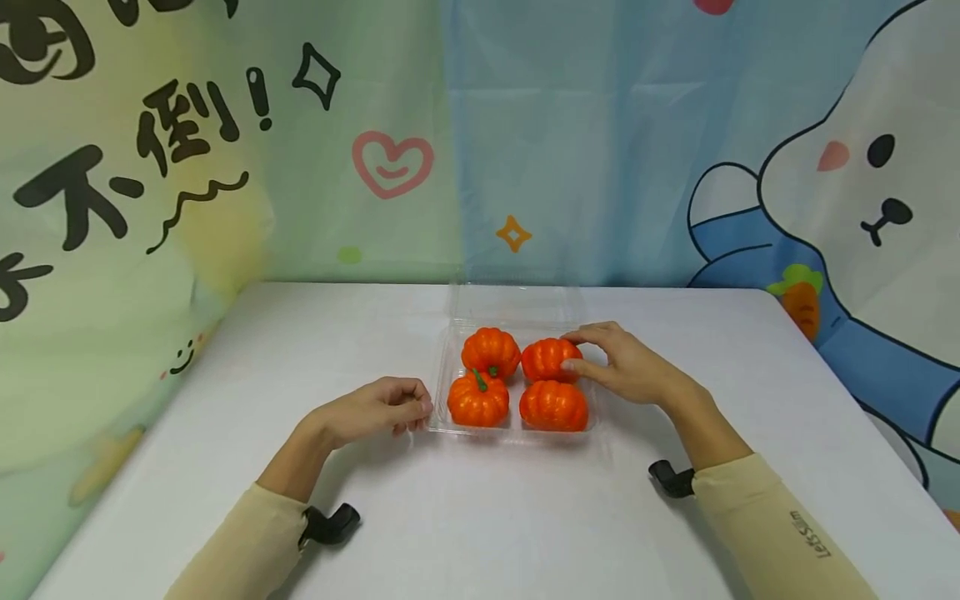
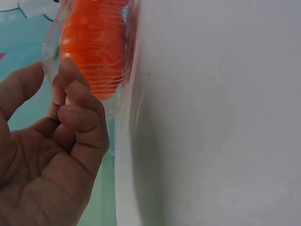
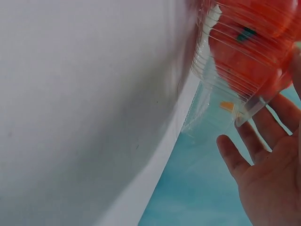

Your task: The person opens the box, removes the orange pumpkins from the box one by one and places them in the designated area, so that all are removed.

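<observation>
A clear plastic clamshell box (image 1: 513,433) with its lid (image 1: 517,304) folded back holds several small orange toy pumpkins. My left hand (image 1: 386,408) is at the box's left side, and its thumb and finger pinch the rim (image 2: 45,56) in the left wrist view. My right hand (image 1: 626,365) reaches over the right wall and grips the back right pumpkin (image 1: 543,358) between thumb and fingers. Just in front of that one sits another pumpkin (image 1: 553,406). On the left side are a back pumpkin (image 1: 491,350) and a front pumpkin (image 1: 476,404), both with green stems.
The box stands on a white table (image 1: 480,517), near its back edge. Behind hangs a printed curtain (image 1: 570,167) with a cartoon bear. A black wrist mount (image 1: 330,525) sticks out from the left sleeve, and a similar mount (image 1: 671,479) from the right.
</observation>
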A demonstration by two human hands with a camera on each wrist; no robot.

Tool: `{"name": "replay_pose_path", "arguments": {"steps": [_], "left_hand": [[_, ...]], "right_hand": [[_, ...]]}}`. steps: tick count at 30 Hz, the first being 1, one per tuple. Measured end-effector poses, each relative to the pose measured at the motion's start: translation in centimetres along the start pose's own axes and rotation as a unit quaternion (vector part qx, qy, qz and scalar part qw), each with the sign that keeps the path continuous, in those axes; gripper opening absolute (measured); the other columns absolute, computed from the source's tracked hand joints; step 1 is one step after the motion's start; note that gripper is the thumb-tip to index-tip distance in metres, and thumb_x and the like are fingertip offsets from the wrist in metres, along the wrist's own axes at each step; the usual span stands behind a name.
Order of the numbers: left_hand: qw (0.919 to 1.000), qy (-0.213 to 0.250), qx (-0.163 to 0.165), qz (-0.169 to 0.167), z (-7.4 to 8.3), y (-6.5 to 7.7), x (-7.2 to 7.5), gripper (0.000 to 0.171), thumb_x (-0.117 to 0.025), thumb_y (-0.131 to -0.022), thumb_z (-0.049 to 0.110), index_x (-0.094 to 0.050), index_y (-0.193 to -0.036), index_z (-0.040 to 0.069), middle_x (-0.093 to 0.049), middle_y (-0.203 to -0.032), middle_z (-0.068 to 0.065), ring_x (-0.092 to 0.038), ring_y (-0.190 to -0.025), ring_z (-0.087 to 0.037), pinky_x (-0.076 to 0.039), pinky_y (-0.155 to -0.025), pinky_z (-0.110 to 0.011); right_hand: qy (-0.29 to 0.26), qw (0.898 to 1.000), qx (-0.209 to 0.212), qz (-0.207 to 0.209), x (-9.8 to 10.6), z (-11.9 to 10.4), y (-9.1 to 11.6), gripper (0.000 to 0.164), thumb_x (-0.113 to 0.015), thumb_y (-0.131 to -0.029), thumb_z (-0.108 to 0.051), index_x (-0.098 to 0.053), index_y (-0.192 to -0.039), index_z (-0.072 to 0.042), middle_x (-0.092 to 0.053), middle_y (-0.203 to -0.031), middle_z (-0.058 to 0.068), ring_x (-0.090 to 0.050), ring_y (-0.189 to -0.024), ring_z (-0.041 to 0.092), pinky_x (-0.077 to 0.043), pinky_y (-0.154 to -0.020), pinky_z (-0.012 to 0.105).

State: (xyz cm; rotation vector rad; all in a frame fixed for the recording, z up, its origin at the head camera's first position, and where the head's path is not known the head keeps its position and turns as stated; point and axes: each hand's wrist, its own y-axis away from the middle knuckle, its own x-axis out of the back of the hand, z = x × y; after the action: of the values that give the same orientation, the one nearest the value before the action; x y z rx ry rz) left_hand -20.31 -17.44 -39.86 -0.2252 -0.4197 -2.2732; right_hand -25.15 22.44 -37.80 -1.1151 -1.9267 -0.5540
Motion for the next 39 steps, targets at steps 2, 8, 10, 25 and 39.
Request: {"name": "replay_pose_path", "arguments": {"steps": [2,8,10,25,39], "left_hand": [[1.0000,-0.002,0.003,0.001,0.0,0.0,0.1,0.018,-0.057,-0.105,0.021,-0.062,-0.102,0.003,-0.062,-0.094,-0.020,-0.054,-0.083,-0.024,-0.046,-0.069,-0.025],[1.0000,-0.004,0.005,-0.004,0.2,-0.1,0.3,0.019,-0.058,-0.105,0.022,-0.063,-0.103,0.004,-0.062,-0.095,-0.023,-0.054,-0.084,-0.025,-0.046,-0.069,-0.026],[1.0000,-0.007,0.006,-0.004,0.3,-0.1,0.4,0.019,-0.058,-0.105,0.022,-0.063,-0.104,0.004,-0.062,-0.095,-0.023,-0.054,-0.083,-0.025,-0.046,-0.070,-0.026],[0.9999,-0.014,-0.003,0.003,0.0,0.0,0.7,0.019,-0.056,-0.105,0.022,-0.063,-0.105,0.004,-0.063,-0.093,-0.017,-0.056,-0.084,-0.027,-0.047,-0.071,-0.027],[0.9998,-0.022,0.002,-0.003,0.0,0.1,0.7,0.024,-0.056,-0.107,0.029,-0.063,-0.106,0.005,-0.062,-0.091,-0.014,-0.055,-0.080,-0.026,-0.046,-0.074,-0.031]], "right_hand": [[-0.005,1.000,0.004,0.007,0.2,-0.1,0.0,0.054,-0.064,-0.101,-0.041,-0.056,-0.144,-0.009,-0.055,-0.146,0.015,-0.043,-0.138,0.039,-0.038,-0.111,0.064],[-0.050,0.997,0.023,0.057,1.1,-0.1,0.2,0.054,-0.063,-0.103,-0.033,-0.047,-0.148,-0.007,-0.052,-0.146,0.014,-0.058,-0.127,0.040,-0.048,-0.105,0.058],[-0.059,0.995,0.018,0.072,1.4,-0.1,0.3,0.054,-0.062,-0.104,-0.033,-0.044,-0.149,-0.009,-0.050,-0.147,0.013,-0.060,-0.125,0.040,-0.050,-0.102,0.057],[-0.085,0.993,-0.003,0.082,1.9,0.3,1.0,0.061,-0.065,-0.102,-0.035,-0.039,-0.154,-0.013,-0.041,-0.156,0.015,-0.053,-0.134,0.046,-0.050,-0.102,0.056],[-0.090,0.985,0.035,0.144,1.7,1.0,1.2,0.056,-0.054,-0.108,-0.024,-0.034,-0.160,-0.023,-0.042,-0.156,0.017,-0.062,-0.121,0.047,-0.054,-0.093,0.060]]}}
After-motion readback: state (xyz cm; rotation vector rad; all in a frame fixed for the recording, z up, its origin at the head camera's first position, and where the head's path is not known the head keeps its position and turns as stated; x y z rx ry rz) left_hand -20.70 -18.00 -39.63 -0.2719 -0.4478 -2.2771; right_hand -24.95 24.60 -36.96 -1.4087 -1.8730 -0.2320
